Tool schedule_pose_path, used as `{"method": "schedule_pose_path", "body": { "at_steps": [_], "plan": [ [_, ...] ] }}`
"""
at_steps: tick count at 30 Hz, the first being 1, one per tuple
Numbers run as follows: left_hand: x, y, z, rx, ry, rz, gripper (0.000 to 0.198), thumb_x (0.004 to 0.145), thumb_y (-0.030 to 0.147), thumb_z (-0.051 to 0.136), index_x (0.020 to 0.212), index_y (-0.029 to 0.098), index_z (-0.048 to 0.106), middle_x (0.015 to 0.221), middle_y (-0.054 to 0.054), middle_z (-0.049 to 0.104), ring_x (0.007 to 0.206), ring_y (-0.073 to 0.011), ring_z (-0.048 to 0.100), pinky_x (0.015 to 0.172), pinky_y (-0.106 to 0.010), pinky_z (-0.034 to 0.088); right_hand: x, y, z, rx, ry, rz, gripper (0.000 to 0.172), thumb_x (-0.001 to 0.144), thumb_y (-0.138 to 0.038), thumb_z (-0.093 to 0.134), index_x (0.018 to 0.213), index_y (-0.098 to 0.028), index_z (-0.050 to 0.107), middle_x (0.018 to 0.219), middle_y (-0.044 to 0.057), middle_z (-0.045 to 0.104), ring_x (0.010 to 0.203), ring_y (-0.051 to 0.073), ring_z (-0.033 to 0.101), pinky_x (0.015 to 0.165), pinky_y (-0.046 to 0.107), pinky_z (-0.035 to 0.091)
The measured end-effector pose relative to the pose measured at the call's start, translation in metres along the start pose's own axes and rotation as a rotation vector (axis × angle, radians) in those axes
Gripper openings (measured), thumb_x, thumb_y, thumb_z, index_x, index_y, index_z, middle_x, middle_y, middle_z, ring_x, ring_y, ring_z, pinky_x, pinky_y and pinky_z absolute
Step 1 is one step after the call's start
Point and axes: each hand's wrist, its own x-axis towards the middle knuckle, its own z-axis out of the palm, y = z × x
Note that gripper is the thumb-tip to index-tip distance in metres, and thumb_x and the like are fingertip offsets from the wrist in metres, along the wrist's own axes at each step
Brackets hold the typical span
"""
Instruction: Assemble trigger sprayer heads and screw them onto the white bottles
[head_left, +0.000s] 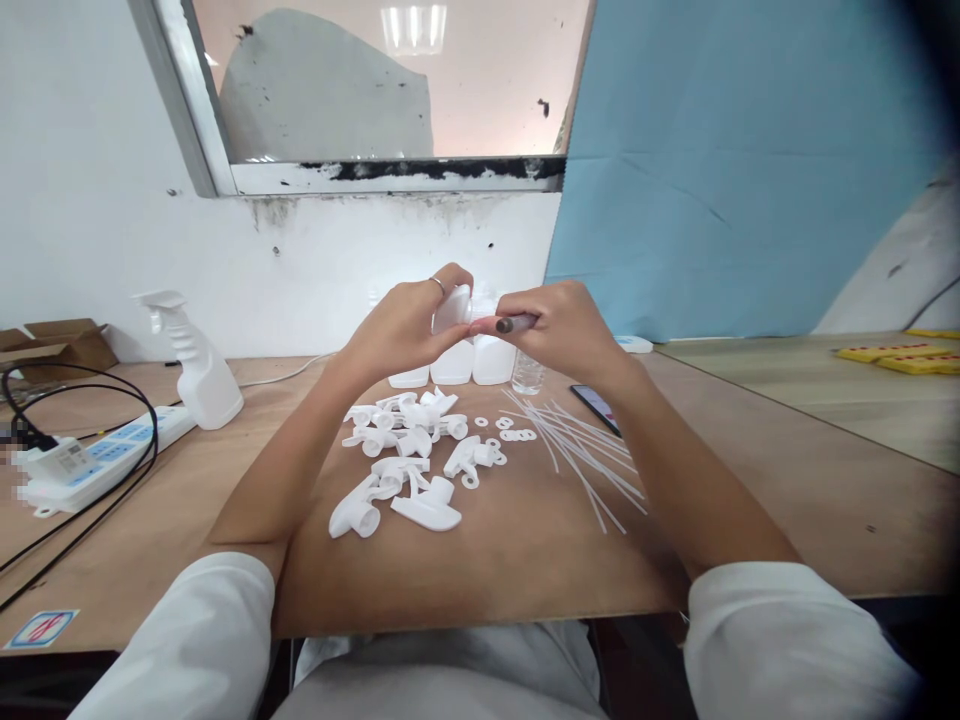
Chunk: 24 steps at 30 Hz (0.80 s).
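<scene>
My left hand grips a white plastic bottle, raised above the table in front of me. My right hand is closed around a grey pen-like stick with a dark end. Its fingertips meet my left thumb at the bottle's right edge; what they do there is partly hidden. Below my hands lie several white spray trigger heads in a loose pile. Small white washers and thin white dip tubes are to their right. Behind, more white bottles stand upright.
An assembled spray bottle stands at left, beside a power strip with looping black cables. A cardboard box sits at the far left. A phone lies near my right forearm, and a clear bottle stands behind the tubes.
</scene>
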Motion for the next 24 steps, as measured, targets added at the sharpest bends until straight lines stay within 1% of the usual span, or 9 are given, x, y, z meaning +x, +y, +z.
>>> {"method": "schedule_pose_path", "body": {
  "at_steps": [2, 4, 6, 9, 11, 14, 17, 20, 24],
  "plan": [
    [0.001, -0.003, 0.003, 0.041, 0.047, -0.018, 0.036, 0.09, 0.052, 0.059, 0.108, 0.021, 0.054, 0.081, -0.002, 0.064, 0.066, -0.0167, 0.06, 0.059, -0.028, 0.042, 0.0, 0.002, 0.003, -0.042, 0.064, 0.044, 0.06, 0.09, -0.062, 0.048, 0.049, -0.02, 0.037, 0.048, 0.0, 0.031, 0.052, 0.013, 0.027, 0.056, 0.032, 0.017],
    [0.002, -0.009, 0.004, 0.081, 0.143, -0.049, 0.032, 0.088, 0.043, 0.063, 0.107, 0.02, 0.053, 0.086, -0.003, 0.064, 0.071, -0.0178, 0.061, 0.062, -0.028, 0.043, 0.001, 0.008, 0.004, -0.086, 0.143, 0.116, 0.061, 0.089, -0.061, 0.052, 0.048, -0.02, 0.032, 0.048, -0.001, 0.028, 0.051, 0.013, 0.024, 0.055, 0.032, 0.016],
    [0.003, -0.018, 0.003, 0.083, 0.225, -0.088, 0.032, 0.086, 0.038, 0.065, 0.11, 0.02, 0.052, 0.087, -0.003, 0.064, 0.072, -0.0177, 0.06, 0.063, -0.029, 0.044, 0.002, 0.017, 0.004, -0.082, 0.157, 0.207, 0.061, 0.087, -0.057, 0.058, 0.049, -0.02, 0.029, 0.048, -0.002, 0.026, 0.051, 0.012, 0.022, 0.054, 0.031, 0.016],
    [0.003, -0.03, -0.003, 0.025, 0.248, -0.135, 0.035, 0.087, 0.037, 0.063, 0.116, 0.022, 0.05, 0.084, -0.002, 0.063, 0.071, -0.0168, 0.06, 0.062, -0.029, 0.045, 0.003, 0.035, 0.001, -0.037, 0.011, 0.361, 0.056, 0.086, -0.05, 0.061, 0.051, -0.02, 0.03, 0.048, -0.003, 0.029, 0.05, 0.011, 0.023, 0.051, 0.03, 0.018],
    [0.002, -0.036, -0.006, -0.017, 0.257, -0.159, 0.035, 0.087, 0.037, 0.062, 0.117, 0.023, 0.049, 0.088, -0.002, 0.063, 0.073, -0.0166, 0.06, 0.063, -0.028, 0.047, 0.003, 0.048, 0.001, -0.033, -0.126, 0.47, 0.051, 0.088, -0.045, 0.059, 0.051, -0.019, 0.034, 0.049, -0.002, 0.036, 0.049, 0.01, 0.03, 0.051, 0.029, 0.021],
    [0.001, -0.043, -0.009, -0.091, 0.263, -0.184, 0.034, 0.087, 0.036, 0.061, 0.116, 0.022, 0.049, 0.094, -0.003, 0.063, 0.077, -0.0158, 0.06, 0.064, -0.028, 0.048, 0.004, 0.062, 0.002, -0.043, -0.323, 0.607, 0.044, 0.089, -0.042, 0.057, 0.053, -0.019, 0.046, 0.05, 0.0, 0.049, 0.051, 0.012, 0.043, 0.052, 0.028, 0.029],
    [0.002, -0.047, -0.008, -0.145, 0.229, -0.218, 0.035, 0.085, 0.032, 0.062, 0.115, 0.022, 0.05, 0.096, -0.003, 0.063, 0.076, -0.0145, 0.06, 0.064, -0.027, 0.048, 0.005, 0.069, 0.005, -0.043, -0.46, 0.669, 0.041, 0.089, -0.04, 0.056, 0.055, -0.017, 0.054, 0.053, 0.003, 0.057, 0.052, 0.013, 0.05, 0.054, 0.027, 0.034],
    [0.003, -0.049, -0.007, -0.152, 0.181, -0.265, 0.037, 0.08, 0.026, 0.064, 0.114, 0.021, 0.051, 0.098, -0.004, 0.064, 0.075, -0.0141, 0.06, 0.064, -0.027, 0.048, 0.005, 0.069, 0.005, -0.055, -0.563, 0.69, 0.04, 0.089, -0.036, 0.055, 0.054, -0.016, 0.056, 0.053, 0.004, 0.058, 0.049, 0.012, 0.048, 0.054, 0.027, 0.035],
    [0.003, -0.049, -0.005, -0.16, 0.099, -0.288, 0.039, 0.079, 0.022, 0.062, 0.117, 0.02, 0.053, 0.097, -0.004, 0.065, 0.085, -0.0165, 0.062, 0.069, -0.026, 0.048, 0.004, 0.068, 0.002, -0.112, -0.669, 0.726, 0.042, 0.088, -0.036, 0.056, 0.051, -0.016, 0.056, 0.047, 0.003, 0.052, 0.043, 0.011, 0.041, 0.05, 0.029, 0.031]
  ]
}}
